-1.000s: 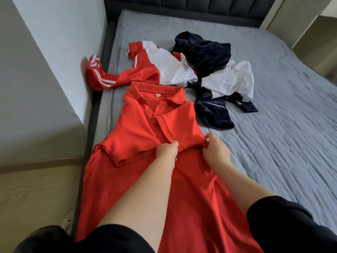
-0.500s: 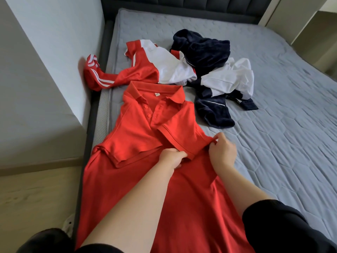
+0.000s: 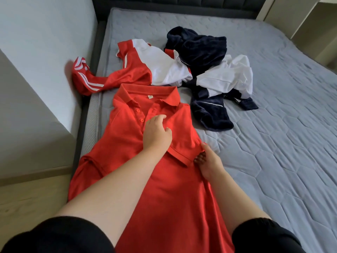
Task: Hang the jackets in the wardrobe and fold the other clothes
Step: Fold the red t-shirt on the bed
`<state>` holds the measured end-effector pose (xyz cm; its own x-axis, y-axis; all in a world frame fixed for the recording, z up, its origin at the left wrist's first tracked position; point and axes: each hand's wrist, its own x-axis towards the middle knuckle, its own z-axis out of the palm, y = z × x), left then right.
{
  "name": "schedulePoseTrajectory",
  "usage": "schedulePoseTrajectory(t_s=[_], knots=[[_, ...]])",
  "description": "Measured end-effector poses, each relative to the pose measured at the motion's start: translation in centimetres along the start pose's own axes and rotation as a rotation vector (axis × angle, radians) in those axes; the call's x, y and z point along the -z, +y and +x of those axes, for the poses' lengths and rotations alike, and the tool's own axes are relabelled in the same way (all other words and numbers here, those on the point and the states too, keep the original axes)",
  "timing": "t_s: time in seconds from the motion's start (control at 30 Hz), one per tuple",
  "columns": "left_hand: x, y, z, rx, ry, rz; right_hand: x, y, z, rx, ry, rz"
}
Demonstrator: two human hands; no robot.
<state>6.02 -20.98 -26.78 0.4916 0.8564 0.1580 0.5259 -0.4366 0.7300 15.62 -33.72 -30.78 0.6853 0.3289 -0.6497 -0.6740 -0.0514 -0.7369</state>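
Note:
A red polo shirt (image 3: 127,136) lies face up along the left side of the bed, collar away from me, its right sleeve folded in over the chest. My left hand (image 3: 156,134) rests flat on the chest beside the button placket, fingers relaxed. My right hand (image 3: 207,159) holds the folded sleeve's cuff at the shirt's right edge, thumb on top and fingers curled under. Beyond the collar lie a red-and-white track jacket (image 3: 135,73), a dark navy jacket (image 3: 198,50) and a white garment (image 3: 228,77).
The grey quilted mattress (image 3: 273,134) stretches to the right. A white wall (image 3: 36,52) and the dark bed frame (image 3: 83,114) run close along the left. A padded headboard (image 3: 182,4) is at the far end. Wooden floor (image 3: 27,201) shows at lower left.
My left hand let go of the sleeve cuff and slid up onto the shirt's chest. My right hand stayed at the cuff, shifting slightly toward me. The sleeve now lies flatter.

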Motion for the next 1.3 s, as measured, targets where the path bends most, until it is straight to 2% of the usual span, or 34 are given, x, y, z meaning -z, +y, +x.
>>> schedulePoseTrajectory(t_s=[0.13,0.23,0.33,0.47,0.53,0.57,0.7,0.77,0.87,0.9,1.0,1.07,1.13,1.23,1.3], knots=[[-1.7,0.5,3.7,0.071,-0.194,0.088,-0.1,0.7,1.1,0.013,-0.081,-0.019],[-2.6,1.5,5.8,0.161,-0.304,0.084,0.6,0.9,1.8,-0.041,-0.169,0.136],[-2.9,2.0,6.7,0.183,-0.382,0.068,1.4,1.1,2.5,-0.053,-0.172,0.201],[-1.9,-0.9,7.4,0.520,-0.339,-0.264,1.2,1.0,2.8,-0.053,-0.127,0.234],[-1.2,-2.4,7.0,0.669,-0.407,-0.362,1.1,0.9,2.8,-0.056,-0.125,0.248],[-1.1,-2.9,6.9,0.694,-0.434,-0.368,1.1,1.0,2.7,-0.055,-0.130,0.250],[-0.7,-1.9,6.5,0.576,-0.465,-0.335,1.2,1.0,2.6,-0.029,-0.135,0.267],[-0.6,-1.1,6.4,0.580,-0.508,-0.431,1.1,1.1,2.6,-0.017,-0.136,0.259],[-0.3,-0.1,6.5,0.677,-0.625,-0.621,1.2,1.2,2.6,-0.020,-0.147,0.247],[-0.2,0.0,6.4,0.710,-0.630,-0.738,1.2,1.3,2.7,-0.022,-0.140,0.252],[-0.3,-0.6,6.0,0.766,-0.506,-0.999,1.1,1.1,2.7,-0.017,-0.113,0.265],[-0.7,-1.1,5.2,0.794,-0.478,-0.986,1.0,1.2,2.6,-0.014,-0.100,0.279],[-0.8,-1.5,4.6,0.813,-0.523,-0.926,1.0,1.2,2.6,-0.007,-0.098,0.300],[0.1,-1.7,4.3,0.722,-0.702,-0.673,1.0,1.3,2.5,0.012,-0.105,0.312],[0.7,-1.9,4.2,0.646,-0.744,-0.492,0.9,1.3,2.4,0.022,-0.098,0.310]])
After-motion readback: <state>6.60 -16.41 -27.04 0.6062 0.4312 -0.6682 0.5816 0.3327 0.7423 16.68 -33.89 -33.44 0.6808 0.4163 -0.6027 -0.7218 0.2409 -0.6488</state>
